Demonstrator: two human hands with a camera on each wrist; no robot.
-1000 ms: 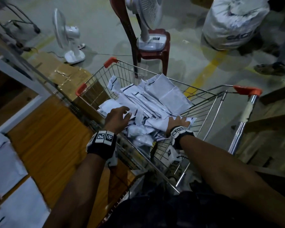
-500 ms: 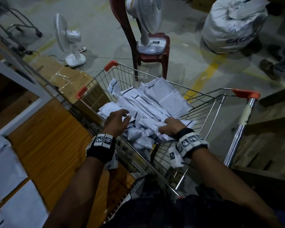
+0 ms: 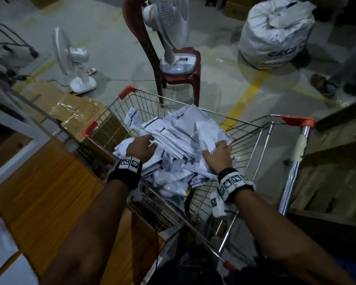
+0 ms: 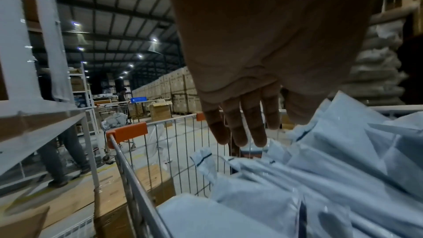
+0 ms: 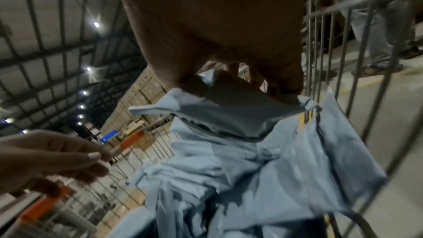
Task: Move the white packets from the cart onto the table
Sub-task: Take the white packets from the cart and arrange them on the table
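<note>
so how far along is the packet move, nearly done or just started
Some white packets already lie on the wooden table. In hand: the right hand grips a packet in the cart; the left hand hovers open over the pile. Most packets remain in the cart.

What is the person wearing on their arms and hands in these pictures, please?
Both forearms are bare, with no sleeves or gloves. The left hand and the right hand each have a black wristband carrying white square tags printed with black block patterns. A white tagged block hangs below the right wrist.
</note>
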